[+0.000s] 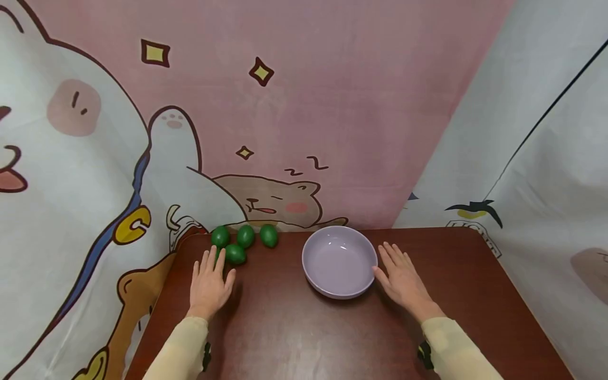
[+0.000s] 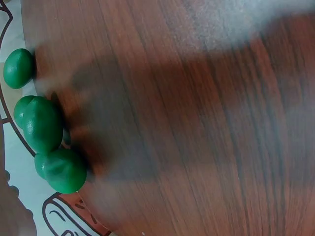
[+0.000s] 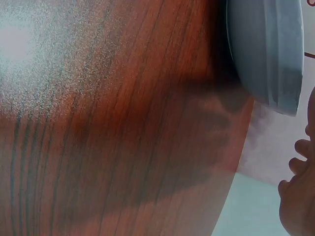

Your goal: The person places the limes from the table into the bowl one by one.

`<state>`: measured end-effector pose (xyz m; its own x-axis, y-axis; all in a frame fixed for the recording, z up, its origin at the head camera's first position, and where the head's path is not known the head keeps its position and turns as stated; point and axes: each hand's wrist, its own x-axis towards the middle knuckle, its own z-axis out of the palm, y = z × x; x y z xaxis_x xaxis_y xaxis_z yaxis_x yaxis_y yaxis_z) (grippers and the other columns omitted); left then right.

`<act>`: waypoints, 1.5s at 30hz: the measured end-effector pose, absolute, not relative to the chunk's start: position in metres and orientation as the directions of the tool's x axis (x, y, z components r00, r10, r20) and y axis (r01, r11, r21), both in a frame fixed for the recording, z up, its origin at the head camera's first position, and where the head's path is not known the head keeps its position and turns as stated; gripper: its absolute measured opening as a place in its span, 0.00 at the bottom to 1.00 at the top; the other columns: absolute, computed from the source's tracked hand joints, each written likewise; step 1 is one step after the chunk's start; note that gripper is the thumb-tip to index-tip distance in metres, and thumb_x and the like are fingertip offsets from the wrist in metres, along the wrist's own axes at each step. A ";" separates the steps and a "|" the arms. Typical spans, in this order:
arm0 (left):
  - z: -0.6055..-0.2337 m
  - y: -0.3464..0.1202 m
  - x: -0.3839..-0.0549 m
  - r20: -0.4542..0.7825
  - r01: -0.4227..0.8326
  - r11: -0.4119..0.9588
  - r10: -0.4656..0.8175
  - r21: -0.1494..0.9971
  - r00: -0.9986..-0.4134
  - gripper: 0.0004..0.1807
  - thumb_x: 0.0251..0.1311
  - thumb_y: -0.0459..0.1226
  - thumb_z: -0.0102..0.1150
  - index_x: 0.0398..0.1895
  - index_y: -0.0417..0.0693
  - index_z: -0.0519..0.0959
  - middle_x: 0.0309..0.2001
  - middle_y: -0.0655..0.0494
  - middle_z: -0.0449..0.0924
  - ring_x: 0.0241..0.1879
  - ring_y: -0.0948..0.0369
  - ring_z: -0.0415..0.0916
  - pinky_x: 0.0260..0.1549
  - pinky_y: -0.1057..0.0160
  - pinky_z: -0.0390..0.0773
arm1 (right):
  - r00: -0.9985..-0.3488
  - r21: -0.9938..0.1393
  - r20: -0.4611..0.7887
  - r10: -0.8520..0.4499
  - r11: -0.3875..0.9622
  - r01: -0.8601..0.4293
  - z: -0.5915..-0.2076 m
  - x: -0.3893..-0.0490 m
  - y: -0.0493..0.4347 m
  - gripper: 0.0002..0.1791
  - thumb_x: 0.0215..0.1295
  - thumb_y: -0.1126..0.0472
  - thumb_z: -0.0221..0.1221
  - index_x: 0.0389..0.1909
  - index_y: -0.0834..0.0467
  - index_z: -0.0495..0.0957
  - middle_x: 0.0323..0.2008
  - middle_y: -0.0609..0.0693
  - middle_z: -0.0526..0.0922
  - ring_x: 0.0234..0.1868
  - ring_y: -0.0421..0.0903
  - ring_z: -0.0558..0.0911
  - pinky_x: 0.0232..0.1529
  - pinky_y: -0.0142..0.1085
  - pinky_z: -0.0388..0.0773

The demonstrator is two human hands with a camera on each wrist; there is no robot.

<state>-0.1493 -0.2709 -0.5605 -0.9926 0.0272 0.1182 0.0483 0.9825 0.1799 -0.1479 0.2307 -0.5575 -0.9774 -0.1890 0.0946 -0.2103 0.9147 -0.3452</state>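
Observation:
Several green limes [image 1: 245, 236] lie in a cluster at the table's far left, some close together. My left hand [image 1: 209, 285] is just in front of them, palm down with straight fingers, and its fingertips overlap the nearest lime in the head view. That lime is partly hidden behind the fingers. A round lilac bowl [image 1: 338, 264] stands upright right of the limes, with nothing inside. Beside its right side is my right hand [image 1: 402, 277], fingers extended and thumb tip right at the rim. Neither hand grips anything.
The brown wooden table [image 1: 294, 338] has its back edge close behind the limes and bowl. A cartoon-printed cloth [image 1: 361, 116] hangs behind and around it. Dark straps [image 1: 424, 354] show under the pale sleeves [image 1: 456, 343].

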 end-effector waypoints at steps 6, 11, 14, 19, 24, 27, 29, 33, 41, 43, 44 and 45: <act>-0.563 -0.266 -0.148 0.157 0.063 0.981 0.034 0.182 -0.987 0.37 0.74 0.49 0.52 0.80 0.40 0.59 0.80 0.36 0.52 0.79 0.38 0.48 0.74 0.34 0.47 | -0.976 -0.319 0.091 -0.199 0.922 -0.218 -0.561 -0.147 0.229 0.39 0.78 0.46 0.53 0.79 0.65 0.59 0.79 0.64 0.57 0.81 0.64 0.51 0.77 0.62 0.47; -0.567 -0.263 -0.147 0.173 0.065 0.982 0.034 0.177 -0.984 0.37 0.74 0.49 0.53 0.79 0.40 0.61 0.80 0.36 0.54 0.78 0.38 0.50 0.74 0.34 0.49 | -0.977 -0.297 0.090 -0.192 0.931 -0.211 -0.564 -0.145 0.228 0.39 0.78 0.44 0.52 0.78 0.65 0.59 0.79 0.64 0.57 0.80 0.64 0.52 0.77 0.62 0.47; -0.569 -0.261 -0.148 0.177 0.067 0.982 0.035 0.175 -0.984 0.37 0.74 0.49 0.53 0.79 0.39 0.61 0.79 0.36 0.55 0.78 0.38 0.50 0.74 0.34 0.50 | -0.979 -0.291 0.088 -0.184 0.935 -0.202 -0.566 -0.145 0.227 0.39 0.77 0.43 0.53 0.78 0.65 0.60 0.79 0.65 0.58 0.80 0.64 0.53 0.77 0.63 0.47; -0.572 -0.259 -0.149 0.183 0.072 0.980 0.037 0.184 -0.982 0.37 0.73 0.49 0.54 0.78 0.39 0.62 0.79 0.35 0.55 0.78 0.37 0.51 0.73 0.33 0.51 | -0.982 -0.291 0.066 -0.176 0.938 -0.187 -0.568 -0.144 0.225 0.40 0.77 0.42 0.52 0.77 0.67 0.60 0.79 0.65 0.57 0.80 0.65 0.52 0.77 0.63 0.46; -0.573 -0.257 -0.152 0.152 0.063 0.981 0.035 0.182 -0.988 0.37 0.75 0.50 0.52 0.80 0.40 0.60 0.80 0.37 0.53 0.79 0.38 0.49 0.74 0.34 0.51 | -0.984 -0.284 0.043 -0.170 0.943 -0.175 -0.569 -0.143 0.225 0.41 0.77 0.41 0.52 0.77 0.67 0.60 0.79 0.66 0.57 0.80 0.66 0.52 0.77 0.63 0.45; -0.571 -0.255 -0.154 0.132 0.061 0.981 0.037 0.183 -0.991 0.38 0.76 0.50 0.51 0.80 0.40 0.58 0.81 0.37 0.51 0.79 0.39 0.48 0.74 0.35 0.51 | -0.985 -0.280 0.038 -0.168 0.944 -0.172 -0.571 -0.142 0.225 0.41 0.77 0.41 0.52 0.77 0.66 0.60 0.78 0.66 0.57 0.80 0.66 0.52 0.77 0.64 0.45; -0.571 -0.254 -0.156 0.126 0.061 0.981 0.038 0.184 -0.991 0.38 0.76 0.50 0.51 0.80 0.40 0.58 0.81 0.37 0.51 0.79 0.39 0.49 0.74 0.35 0.51 | -0.985 -0.278 0.035 -0.169 0.945 -0.172 -0.571 -0.143 0.224 0.41 0.78 0.40 0.51 0.77 0.66 0.60 0.78 0.66 0.58 0.80 0.66 0.53 0.77 0.64 0.45; -0.572 -0.251 -0.159 0.136 0.069 0.979 0.043 0.193 -0.990 0.37 0.75 0.49 0.53 0.79 0.38 0.60 0.79 0.36 0.54 0.78 0.38 0.52 0.73 0.35 0.54 | -0.985 -0.267 0.030 -0.172 0.948 -0.174 -0.571 -0.142 0.224 0.41 0.79 0.40 0.49 0.77 0.66 0.61 0.78 0.66 0.59 0.79 0.66 0.54 0.76 0.65 0.45; -0.579 -0.249 -0.165 0.150 0.067 0.972 0.033 0.227 -0.988 0.37 0.74 0.48 0.54 0.78 0.37 0.61 0.79 0.35 0.56 0.77 0.37 0.53 0.73 0.35 0.56 | -0.986 -0.273 0.014 -0.164 0.948 -0.162 -0.568 -0.141 0.223 0.41 0.78 0.40 0.50 0.77 0.67 0.62 0.76 0.67 0.61 0.78 0.68 0.56 0.75 0.66 0.48; -0.580 -0.248 -0.167 0.135 0.060 0.970 0.028 0.235 -0.990 0.37 0.75 0.47 0.53 0.78 0.37 0.60 0.79 0.35 0.55 0.77 0.37 0.53 0.72 0.34 0.56 | -0.987 -0.277 0.007 -0.161 0.948 -0.157 -0.568 -0.141 0.222 0.41 0.78 0.40 0.50 0.77 0.67 0.61 0.76 0.67 0.61 0.78 0.68 0.57 0.75 0.66 0.48; -0.581 -0.248 -0.167 0.126 0.056 0.970 0.027 0.238 -0.992 0.37 0.75 0.47 0.53 0.78 0.36 0.60 0.79 0.34 0.55 0.77 0.37 0.53 0.72 0.34 0.57 | -0.987 -0.278 0.004 -0.159 0.948 -0.154 -0.568 -0.142 0.222 0.41 0.78 0.40 0.50 0.77 0.67 0.61 0.76 0.67 0.61 0.78 0.68 0.57 0.75 0.66 0.48; -0.581 -0.248 -0.168 0.118 0.054 0.968 0.025 0.245 -0.993 0.36 0.75 0.46 0.53 0.78 0.36 0.60 0.79 0.34 0.55 0.77 0.37 0.53 0.72 0.34 0.57 | -0.987 -0.278 0.002 -0.158 0.949 -0.152 -0.568 -0.142 0.222 0.41 0.78 0.40 0.51 0.77 0.67 0.61 0.76 0.67 0.62 0.78 0.68 0.57 0.75 0.66 0.48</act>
<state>-0.1680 -0.2480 -0.5810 -0.9927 0.0252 0.1181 0.0536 0.9682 0.2445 -0.1419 0.2217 -0.5678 -0.9874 -0.1580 0.0023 -0.1525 0.9485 -0.2776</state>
